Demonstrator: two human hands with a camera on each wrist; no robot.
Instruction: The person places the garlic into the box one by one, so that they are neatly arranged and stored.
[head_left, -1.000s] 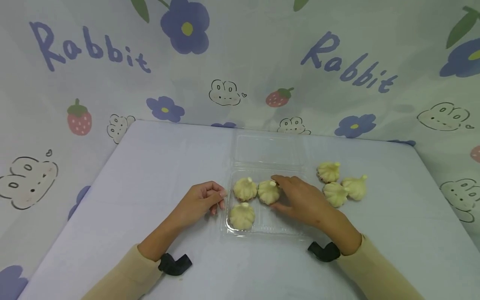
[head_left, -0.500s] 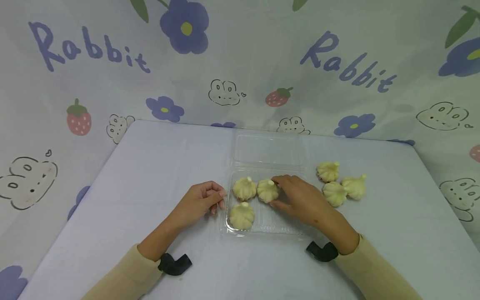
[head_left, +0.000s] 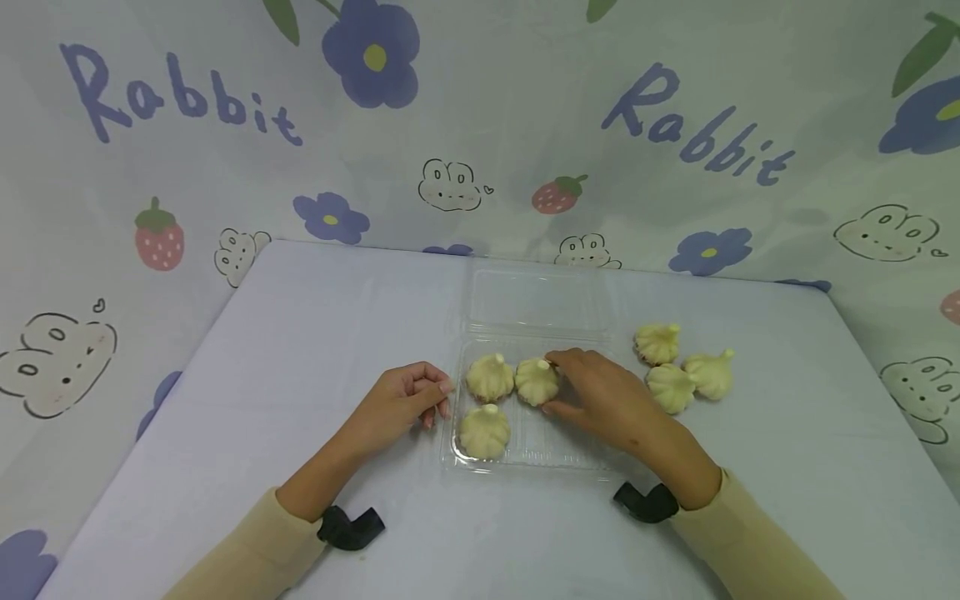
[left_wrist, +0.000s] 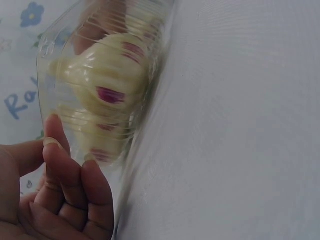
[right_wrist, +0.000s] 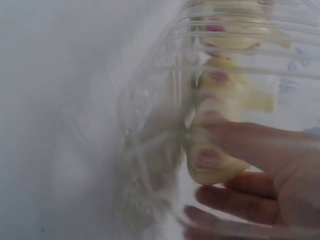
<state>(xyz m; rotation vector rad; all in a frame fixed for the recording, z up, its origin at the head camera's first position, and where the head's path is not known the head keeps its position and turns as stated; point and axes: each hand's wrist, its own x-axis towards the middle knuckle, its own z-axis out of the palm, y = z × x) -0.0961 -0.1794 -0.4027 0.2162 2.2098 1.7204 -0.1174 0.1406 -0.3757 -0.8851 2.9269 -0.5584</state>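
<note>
A clear plastic clamshell box point(head_left: 562, 461) lies with its lid folded back. Inside, one garlic bulb point(head_left: 490, 379) sits at the back left and another garlic bulb point(head_left: 483, 433) at the front left. My right hand point(head_left: 603, 400) reaches in and grips a third garlic bulb point(head_left: 537, 382), its thumb point(right_wrist: 235, 137) on the near side and fingers around the far side. This bulb stands right beside the back-left one. My left hand point(head_left: 397, 404) rests by the box's left edge, fingers loosely curled, fingertips right at the rim; the left wrist view shows nothing between them.
Right of the box, three more garlic bulbs point(head_left: 671, 388) lie grouped on the white tablecloth point(head_left: 337, 300). The transparent lid point(head_left: 536, 300) lies toward the back, near a patterned backdrop point(head_left: 480, 108). Black wrist mounts point(head_left: 351, 528) sit at both sleeves.
</note>
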